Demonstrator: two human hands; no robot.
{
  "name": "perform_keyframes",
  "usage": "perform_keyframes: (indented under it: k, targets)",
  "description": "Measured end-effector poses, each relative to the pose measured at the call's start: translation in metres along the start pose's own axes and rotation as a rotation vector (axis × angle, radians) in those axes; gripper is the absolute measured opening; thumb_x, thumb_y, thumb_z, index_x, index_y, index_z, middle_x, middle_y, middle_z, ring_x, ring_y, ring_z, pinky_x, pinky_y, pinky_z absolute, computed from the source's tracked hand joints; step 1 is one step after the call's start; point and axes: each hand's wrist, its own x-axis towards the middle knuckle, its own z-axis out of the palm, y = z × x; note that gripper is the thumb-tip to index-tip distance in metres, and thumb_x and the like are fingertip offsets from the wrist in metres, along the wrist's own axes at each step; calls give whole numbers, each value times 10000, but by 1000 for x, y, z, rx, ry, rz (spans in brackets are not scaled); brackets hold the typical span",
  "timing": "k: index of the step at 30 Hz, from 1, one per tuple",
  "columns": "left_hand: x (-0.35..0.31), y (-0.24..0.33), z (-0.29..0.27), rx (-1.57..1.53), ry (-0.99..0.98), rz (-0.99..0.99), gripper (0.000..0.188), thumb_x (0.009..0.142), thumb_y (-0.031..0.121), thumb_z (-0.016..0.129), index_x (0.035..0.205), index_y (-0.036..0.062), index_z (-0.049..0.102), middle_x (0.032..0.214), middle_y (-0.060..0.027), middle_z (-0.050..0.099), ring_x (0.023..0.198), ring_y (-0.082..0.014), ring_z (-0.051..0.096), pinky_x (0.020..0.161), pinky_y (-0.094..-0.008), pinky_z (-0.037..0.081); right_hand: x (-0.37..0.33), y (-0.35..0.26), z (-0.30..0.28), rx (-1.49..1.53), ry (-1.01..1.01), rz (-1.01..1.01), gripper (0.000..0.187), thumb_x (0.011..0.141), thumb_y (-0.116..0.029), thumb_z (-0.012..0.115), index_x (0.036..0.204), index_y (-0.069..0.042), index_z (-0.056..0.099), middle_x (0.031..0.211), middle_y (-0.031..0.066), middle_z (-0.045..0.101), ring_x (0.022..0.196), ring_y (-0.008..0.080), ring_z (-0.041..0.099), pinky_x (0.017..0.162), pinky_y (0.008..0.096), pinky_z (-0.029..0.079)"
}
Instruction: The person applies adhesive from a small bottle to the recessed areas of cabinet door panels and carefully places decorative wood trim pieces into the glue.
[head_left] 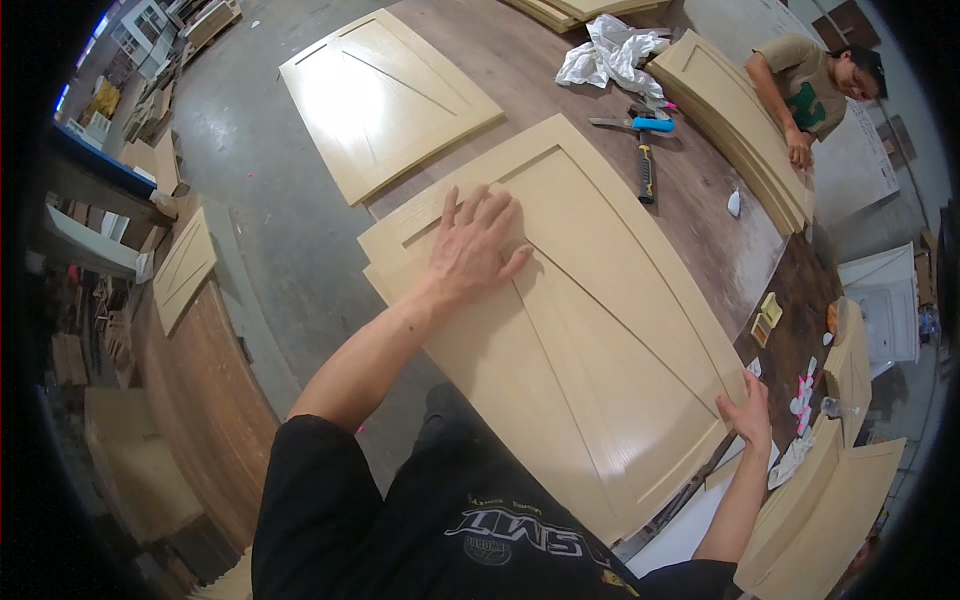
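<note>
A large cream door panel (600, 330) with a raised frame and diagonal grooves lies on the table in front of me. My left hand (475, 245) rests flat on its upper left part, fingers spread. At the panel's right edge is my right hand (747, 408), its thumb on the top face and its other fingers curled along the side, partly hidden. Another panel edge (374, 279) peeks out under the left corner. Beyond it, a second grooved panel (390, 100) overhangs the table's far left side.
A hammer (646, 165) and a blue-handled tool (650, 125) lie near crumpled white sheeting (612, 55). A co-worker (810, 90) leans a hand on stacked panels (730, 120) at the far right. More panels (825, 510) stand at the near right; a yellow piece (767, 318) lies nearby.
</note>
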Motion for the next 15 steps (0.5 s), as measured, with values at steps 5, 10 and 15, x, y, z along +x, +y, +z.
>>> perform_keyframes:
  k: [5,10,15]
  targets:
    - [1,0,-3,28,-6,-11,605,949,429,649,1431,73,560,1533,-112,494,1521,-368,313,1276,-606,128,4,16,10,-34,50,-69,854,760,-285,873,1467,-26,469,1450,240,480,1372,401,461,1162,484,396]
    - [-1,3,-4,16,3,-2,585,955,409,642,1426,71,567,1556,-116,489,1543,-370,291,1285,-586,121,-3,19,17,20,90,-21,811,792,-316,873,1450,-42,486,1474,230,486,1394,369,470,1163,459,401]
    - [-3,5,3,35,0,-43,609,961,452,630,1442,85,568,1550,-98,507,1531,-338,324,1289,-572,113,-4,36,20,64,120,-39,836,785,-312,873,1463,-32,472,1490,233,472,1408,380,450,1184,465,378]
